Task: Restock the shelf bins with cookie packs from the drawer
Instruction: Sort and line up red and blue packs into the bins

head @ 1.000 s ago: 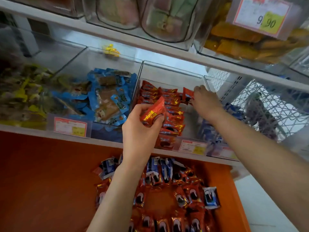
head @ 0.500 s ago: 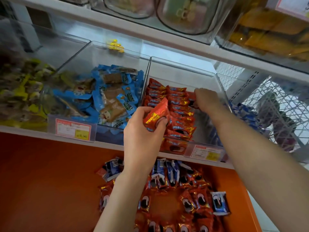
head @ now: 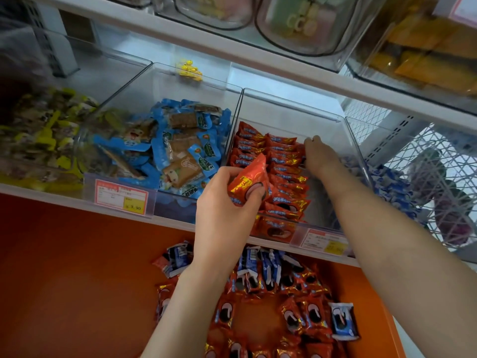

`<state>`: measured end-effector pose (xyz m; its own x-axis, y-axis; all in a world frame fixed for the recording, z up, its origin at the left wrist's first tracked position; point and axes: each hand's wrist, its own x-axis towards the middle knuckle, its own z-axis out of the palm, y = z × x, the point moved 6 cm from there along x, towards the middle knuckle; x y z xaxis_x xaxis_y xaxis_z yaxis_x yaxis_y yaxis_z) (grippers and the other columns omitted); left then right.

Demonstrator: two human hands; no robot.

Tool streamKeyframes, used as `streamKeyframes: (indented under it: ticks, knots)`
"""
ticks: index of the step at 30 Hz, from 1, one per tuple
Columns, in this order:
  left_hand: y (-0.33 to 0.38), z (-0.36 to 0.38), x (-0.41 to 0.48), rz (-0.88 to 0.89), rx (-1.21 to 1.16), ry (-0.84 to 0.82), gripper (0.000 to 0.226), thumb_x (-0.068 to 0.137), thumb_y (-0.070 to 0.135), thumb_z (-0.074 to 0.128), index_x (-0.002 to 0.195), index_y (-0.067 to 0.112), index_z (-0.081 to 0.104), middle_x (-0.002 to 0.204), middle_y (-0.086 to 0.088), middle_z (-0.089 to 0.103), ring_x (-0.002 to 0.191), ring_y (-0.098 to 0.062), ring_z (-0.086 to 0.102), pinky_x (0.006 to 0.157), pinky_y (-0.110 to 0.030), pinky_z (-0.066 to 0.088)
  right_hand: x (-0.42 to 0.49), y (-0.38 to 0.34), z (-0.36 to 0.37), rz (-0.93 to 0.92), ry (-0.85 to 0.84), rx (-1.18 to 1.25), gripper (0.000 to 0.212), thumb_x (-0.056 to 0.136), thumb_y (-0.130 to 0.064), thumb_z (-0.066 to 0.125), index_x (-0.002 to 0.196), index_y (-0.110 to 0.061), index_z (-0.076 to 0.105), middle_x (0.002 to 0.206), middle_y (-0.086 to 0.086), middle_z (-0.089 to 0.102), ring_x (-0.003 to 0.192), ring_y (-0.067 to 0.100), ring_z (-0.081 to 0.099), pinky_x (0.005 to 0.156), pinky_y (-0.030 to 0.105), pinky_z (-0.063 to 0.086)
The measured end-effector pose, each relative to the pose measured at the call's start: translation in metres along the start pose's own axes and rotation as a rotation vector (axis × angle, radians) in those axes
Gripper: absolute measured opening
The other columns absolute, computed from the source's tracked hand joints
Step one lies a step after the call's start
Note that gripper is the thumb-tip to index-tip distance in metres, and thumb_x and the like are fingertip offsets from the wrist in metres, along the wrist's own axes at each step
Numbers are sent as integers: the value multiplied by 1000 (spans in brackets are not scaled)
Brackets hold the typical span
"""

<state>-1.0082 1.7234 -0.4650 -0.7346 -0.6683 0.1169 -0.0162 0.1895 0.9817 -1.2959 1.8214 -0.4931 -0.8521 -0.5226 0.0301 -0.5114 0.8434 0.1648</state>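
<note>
My left hand (head: 227, 210) grips a red cookie pack (head: 248, 180) just in front of the clear shelf bin (head: 291, 109). Rows of red cookie packs (head: 278, 171) fill the left part of that bin. My right hand (head: 320, 157) is inside the bin, against the right side of the rows near the back. Its fingers curl down out of sight, so its hold is unclear. Below the shelf, the open orange drawer (head: 77, 280) holds a loose heap of red and blue cookie packs (head: 273, 308).
A neighbouring bin with blue snack packs (head: 180, 151) sits to the left, and yellow-green packs (head: 44, 135) lie further left. Price tags (head: 121, 197) hang on the shelf front. A white wire basket (head: 438, 182) stands at the right. The upper shelf (head: 232, 51) overhangs the bins.
My right hand has slid a little along the right edge of the rows in the bin. My left hand still holds the red pack in the same spot.
</note>
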Motion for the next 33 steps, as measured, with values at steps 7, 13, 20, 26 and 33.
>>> streamKeyframes:
  ticks: [7, 13, 20, 26, 33]
  knots:
    - [5, -1, -2, -32, -43, 15, 33, 88, 25, 65, 111, 31, 42, 94, 9, 60, 76, -5, 60, 65, -23, 53, -27, -11, -28, 2, -21, 95, 57, 89, -14, 59, 138, -3, 32, 136, 20, 38, 113, 37, 52, 90, 44, 45]
    - [13, 5, -8, -39, -82, -22, 28, 93, 10, 53, 108, 21, 31, 87, 6, 49, 64, 5, 55, 55, -20, 47, -96, -45, -84, -171, 318, 422, 38, 96, -8, 44, 134, -9, 42, 134, 13, 43, 117, 26, 51, 97, 41, 44]
    - [13, 12, -8, -27, -77, -132, 27, 88, 31, 66, 108, 21, 51, 85, 5, 64, 65, -1, 61, 56, -16, 49, -173, -69, -92, -259, 141, 950, 34, 98, -19, 49, 132, -15, 48, 116, -11, 51, 95, -16, 49, 82, 1, 39]
    - [25, 21, -18, 181, 155, -182, 29, 83, 13, 68, 101, 31, 53, 95, 10, 49, 83, 0, 52, 69, -3, 38, -194, -65, -96, -282, 64, 1049, 37, 90, -32, 58, 125, -26, 52, 117, -15, 59, 107, -7, 55, 89, 11, 44]
    - [29, 25, -24, 109, 45, -241, 55, 77, 26, 77, 122, 32, 46, 93, 10, 61, 85, 7, 57, 67, -4, 44, -208, -46, -99, -268, 41, 958, 30, 78, -47, 61, 104, -33, 61, 101, -18, 65, 94, -7, 60, 82, 11, 46]
